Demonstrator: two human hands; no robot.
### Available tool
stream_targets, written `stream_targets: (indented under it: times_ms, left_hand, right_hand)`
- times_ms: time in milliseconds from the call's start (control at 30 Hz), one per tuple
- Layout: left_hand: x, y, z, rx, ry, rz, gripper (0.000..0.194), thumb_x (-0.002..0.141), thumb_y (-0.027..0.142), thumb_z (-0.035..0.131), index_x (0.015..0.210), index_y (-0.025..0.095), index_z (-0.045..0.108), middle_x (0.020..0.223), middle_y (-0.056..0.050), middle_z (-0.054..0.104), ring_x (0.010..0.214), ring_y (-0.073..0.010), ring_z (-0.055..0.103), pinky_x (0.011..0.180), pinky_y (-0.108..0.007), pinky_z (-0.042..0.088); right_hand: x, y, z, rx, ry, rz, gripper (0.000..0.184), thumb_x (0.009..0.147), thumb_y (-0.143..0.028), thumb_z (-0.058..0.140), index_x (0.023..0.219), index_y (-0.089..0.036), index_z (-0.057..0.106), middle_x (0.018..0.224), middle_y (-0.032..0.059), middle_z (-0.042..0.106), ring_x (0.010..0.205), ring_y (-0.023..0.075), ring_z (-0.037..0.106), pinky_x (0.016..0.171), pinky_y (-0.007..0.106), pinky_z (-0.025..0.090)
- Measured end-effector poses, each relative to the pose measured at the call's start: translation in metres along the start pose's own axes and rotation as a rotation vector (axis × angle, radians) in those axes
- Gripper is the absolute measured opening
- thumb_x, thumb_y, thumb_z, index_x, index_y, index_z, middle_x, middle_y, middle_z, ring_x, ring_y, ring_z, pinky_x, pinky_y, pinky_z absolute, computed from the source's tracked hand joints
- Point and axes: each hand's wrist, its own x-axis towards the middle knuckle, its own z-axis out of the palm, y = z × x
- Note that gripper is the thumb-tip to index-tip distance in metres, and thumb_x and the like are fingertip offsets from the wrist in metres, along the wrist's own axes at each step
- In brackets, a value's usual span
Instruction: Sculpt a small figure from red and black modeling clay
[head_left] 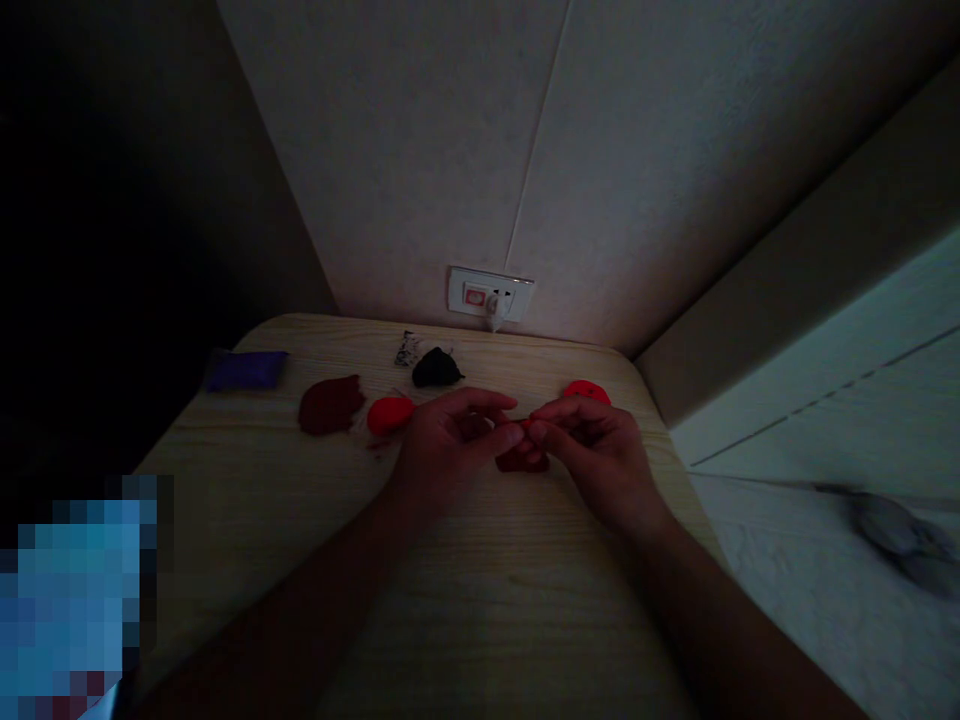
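Over the middle of the table, my left hand (457,440) and my right hand (600,450) meet at the fingertips. Between them they pinch a small piece of red modelling clay (527,424), mostly covered by my fingers. Just below lies a flat dark red piece of clay (523,462). Behind my right hand is a bright red round of clay (587,390) with small dark marks. A bright red ball of clay (389,415) sits left of my left hand, partly hidden by it. Further left is a flattened dark red lump (330,405).
A black clay lump (437,367) lies near the back edge beside a small dark-smeared scrap (406,348). At the left edge is a purple packet (247,371). The wall behind the wooden table (480,600) carries a socket (490,297) with a plug. The room is dim.
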Motion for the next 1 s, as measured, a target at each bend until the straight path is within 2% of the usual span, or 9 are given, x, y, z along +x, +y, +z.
stream_targets:
  times_ms: [233, 333, 567, 700, 867, 1000]
  left_hand:
    - [0.0008, 0.0026, 0.0003, -0.073, 0.020, -0.046, 0.020, 0.073, 0.027, 0.087, 0.089, 0.018, 0.078, 0.065, 0.003, 0.065, 0.051, -0.0061, 0.051, 0.048, -0.019, 0.038]
    - [0.0009, 0.0025, -0.0007, -0.097, 0.025, -0.059, 0.018, 0.075, 0.026, 0.084, 0.090, 0.018, 0.078, 0.064, 0.002, 0.064, 0.051, -0.0066, 0.050, 0.049, -0.020, 0.038]
    - [0.0017, 0.0029, -0.0010, -0.128, 0.026, -0.073, 0.016, 0.074, 0.024, 0.082, 0.089, 0.018, 0.079, 0.068, 0.001, 0.067, 0.051, -0.0068, 0.050, 0.049, -0.021, 0.037]
    - [0.0018, 0.0023, -0.0014, -0.131, 0.020, -0.079, 0.015, 0.075, 0.023, 0.081, 0.090, 0.018, 0.079, 0.070, 0.001, 0.068, 0.052, -0.0073, 0.051, 0.050, -0.021, 0.038]
    - [0.0011, 0.0026, -0.0019, -0.138, 0.016, -0.078, 0.015, 0.077, 0.023, 0.080, 0.091, 0.018, 0.079, 0.070, 0.000, 0.069, 0.052, -0.0073, 0.051, 0.050, -0.021, 0.038]
    - [0.0014, 0.0033, -0.0021, -0.146, 0.017, -0.080, 0.014, 0.076, 0.022, 0.079, 0.090, 0.018, 0.079, 0.069, 0.001, 0.069, 0.052, -0.0074, 0.051, 0.050, -0.022, 0.037]
  right_hand:
    - [-0.0007, 0.0024, -0.0013, -0.001, 0.010, -0.017, 0.015, 0.080, -0.030, 0.088, 0.091, -0.022, 0.081, 0.073, 0.0014, 0.080, 0.063, 0.0145, 0.076, 0.061, 0.025, 0.065]
    - [-0.0015, 0.0015, 0.0002, 0.013, -0.003, 0.009, 0.015, 0.083, -0.033, 0.086, 0.089, -0.021, 0.081, 0.073, 0.0025, 0.081, 0.061, 0.0148, 0.076, 0.059, 0.025, 0.065]
    - [-0.0007, 0.0023, -0.0006, 0.047, -0.018, -0.007, 0.017, 0.077, -0.031, 0.091, 0.084, -0.021, 0.079, 0.071, 0.0020, 0.080, 0.060, 0.0156, 0.077, 0.057, 0.025, 0.065]
    - [0.0002, 0.0023, -0.0008, 0.030, -0.004, -0.031, 0.019, 0.075, -0.029, 0.093, 0.086, -0.022, 0.079, 0.071, 0.0006, 0.080, 0.062, 0.0150, 0.076, 0.058, 0.025, 0.065]
    - [-0.0002, -0.0011, 0.0024, 0.006, 0.005, 0.009, 0.015, 0.080, -0.033, 0.088, 0.089, -0.022, 0.084, 0.070, 0.0019, 0.081, 0.060, 0.0158, 0.076, 0.058, 0.027, 0.066]
    - [-0.0012, -0.0036, 0.0035, -0.034, 0.032, 0.014, 0.016, 0.075, -0.031, 0.092, 0.088, -0.023, 0.085, 0.071, 0.0019, 0.081, 0.061, 0.0172, 0.077, 0.060, 0.030, 0.068]
